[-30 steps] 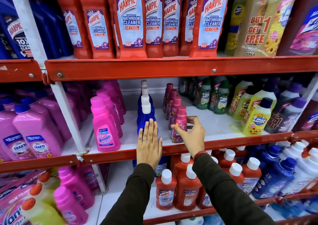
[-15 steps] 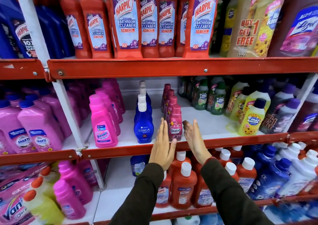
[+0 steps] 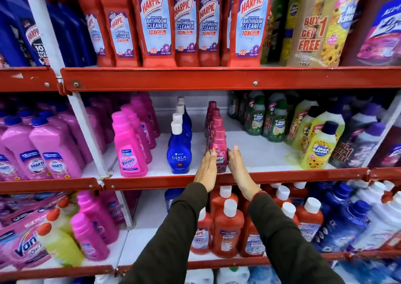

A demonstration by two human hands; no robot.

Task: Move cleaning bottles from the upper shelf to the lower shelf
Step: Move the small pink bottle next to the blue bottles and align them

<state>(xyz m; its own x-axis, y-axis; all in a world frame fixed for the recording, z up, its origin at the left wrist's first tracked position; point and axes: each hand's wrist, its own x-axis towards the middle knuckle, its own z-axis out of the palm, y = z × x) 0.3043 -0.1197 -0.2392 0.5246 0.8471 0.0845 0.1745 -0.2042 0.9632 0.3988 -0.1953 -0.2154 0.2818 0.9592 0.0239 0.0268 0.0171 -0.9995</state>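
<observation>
Red Harpic bathroom cleaner bottles (image 3: 155, 23) stand in rows on the upper shelf (image 3: 173, 78). On the middle shelf (image 3: 293, 175), a row of dark pink Comfort bottles (image 3: 218, 147) runs front to back. My left hand (image 3: 206, 170) lies flat against the left side of the front Comfort bottle. My right hand (image 3: 239, 168) lies flat against its right side. The fingers of both hands are straight, not curled around the bottle, which stands upright on the shelf. A row of blue Ujala bottles (image 3: 179, 151) stands just left of my left hand.
Pink Vanish bottles (image 3: 129, 149) stand left of the Ujala row, and yellow Max Kleen bottles (image 3: 321, 147) at the right. Bare white shelf lies between the Comfort row and the Max Kleen bottles. Below, red white-capped bottles (image 3: 227, 229) and blue ones (image 3: 347, 218) fill the lower shelf.
My left hand left the front Ujala bottle and moved right. My right hand let go of the front Comfort bottle. Both hands now press flat on that bottle's two sides.
</observation>
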